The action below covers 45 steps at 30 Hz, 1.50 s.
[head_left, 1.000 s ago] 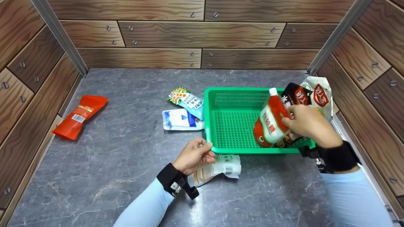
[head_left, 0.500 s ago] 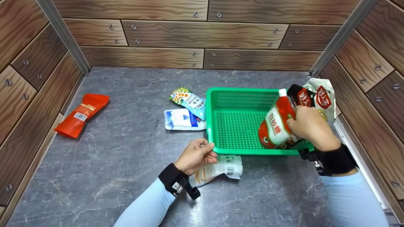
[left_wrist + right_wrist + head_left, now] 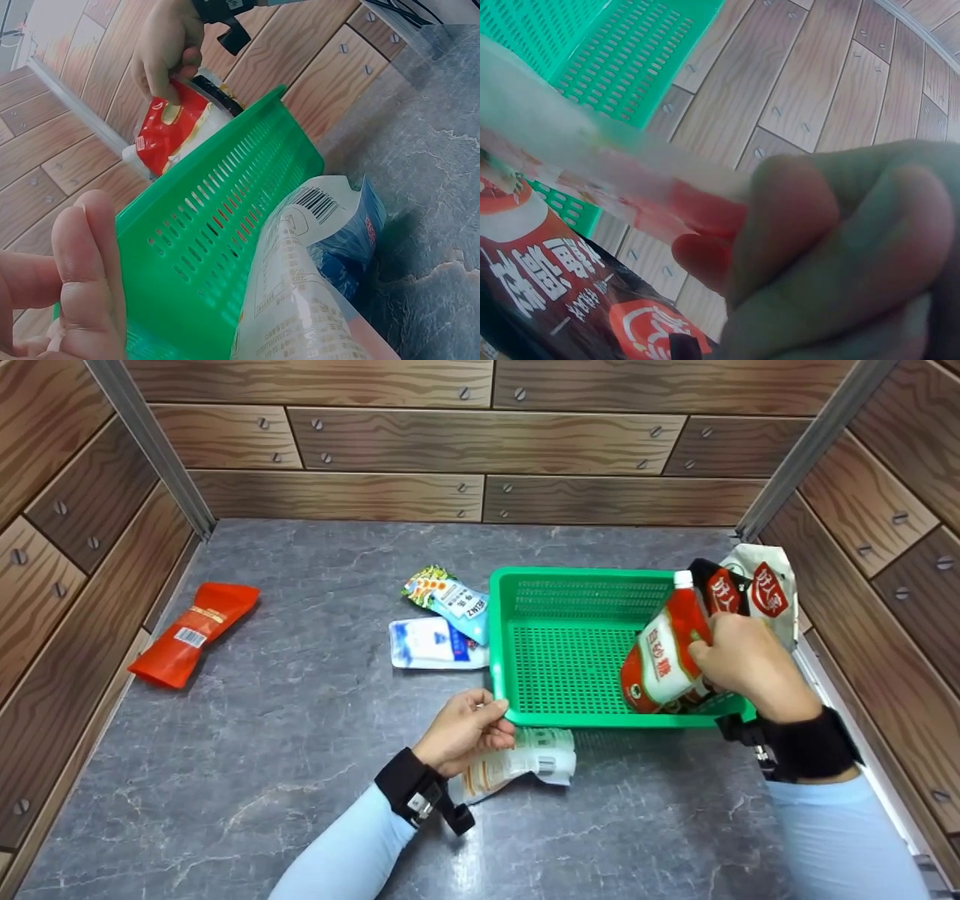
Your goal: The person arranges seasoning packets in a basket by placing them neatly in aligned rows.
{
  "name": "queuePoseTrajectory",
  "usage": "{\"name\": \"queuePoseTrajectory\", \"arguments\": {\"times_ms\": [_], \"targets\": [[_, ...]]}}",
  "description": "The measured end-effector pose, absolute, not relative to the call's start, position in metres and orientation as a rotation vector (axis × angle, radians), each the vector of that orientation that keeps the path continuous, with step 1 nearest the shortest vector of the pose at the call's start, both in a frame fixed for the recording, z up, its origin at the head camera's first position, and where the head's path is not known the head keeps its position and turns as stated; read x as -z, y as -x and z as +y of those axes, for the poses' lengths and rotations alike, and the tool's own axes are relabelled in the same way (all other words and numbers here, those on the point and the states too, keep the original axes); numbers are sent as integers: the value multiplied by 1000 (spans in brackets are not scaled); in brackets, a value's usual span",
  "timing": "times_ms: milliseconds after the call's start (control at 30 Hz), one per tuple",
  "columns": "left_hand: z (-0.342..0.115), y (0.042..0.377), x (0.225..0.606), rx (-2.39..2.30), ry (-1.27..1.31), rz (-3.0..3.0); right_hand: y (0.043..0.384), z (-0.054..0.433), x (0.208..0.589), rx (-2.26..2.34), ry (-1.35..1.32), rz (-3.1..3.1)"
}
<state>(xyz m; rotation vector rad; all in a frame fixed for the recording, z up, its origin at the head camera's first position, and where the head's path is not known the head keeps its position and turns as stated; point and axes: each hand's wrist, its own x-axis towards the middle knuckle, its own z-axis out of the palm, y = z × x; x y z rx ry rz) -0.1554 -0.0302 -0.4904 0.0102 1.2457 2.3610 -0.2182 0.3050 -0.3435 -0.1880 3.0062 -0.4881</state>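
The right hand point(image 3: 739, 656) pinches the edge of a red and white sugar pouch point(image 3: 666, 660) with a white cap. That pouch stands tilted inside the right part of the green basket point(image 3: 551, 721). Behind it, a black seasoning packet point(image 3: 724, 594) and a white seasoning packet point(image 3: 770, 589) lean at the basket's right end. At the near left corner, the left hand point(image 3: 466, 731) pinches the basket's rim between thumb and fingers. Below that hand lies a whitish packet point(image 3: 551, 761), partly covered by it; the left wrist view shows its barcode point(image 3: 318, 202).
Left of the basket, a blue Heinz pouch point(image 3: 459, 604) overlaps a white and blue packet point(image 3: 427, 643). Farther left on the grey marbled table point(image 3: 300, 720) lies a red packet point(image 3: 193, 636). Wood-patterned walls point(image 3: 420, 442) enclose the back and sides.
The right hand has shifted slightly right with the sugar pouch, which now sits closer to the black packet. The left hand keeps its place at the basket corner.
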Motion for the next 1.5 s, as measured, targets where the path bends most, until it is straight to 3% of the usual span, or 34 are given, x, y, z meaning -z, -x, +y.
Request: {"name": "queuePoseTrajectory", "arguments": {"times_ms": [600, 900, 1233, 1500], "targets": [[-35, 148, 488, -2325, -30, 1291, 213, 300, 337, 543, 247, 3000], [-54, 138, 482, -2270, 15, 1448, 194, 284, 325, 696, 242, 3331], [-105, 148, 465, -2154, 100, 1958, 165, 240, 322, 1112, 856, 3340], [-180, 167, 453, -1683, 151, 2826, 161, 208, 339, 1250, 1038, 3036]]}}
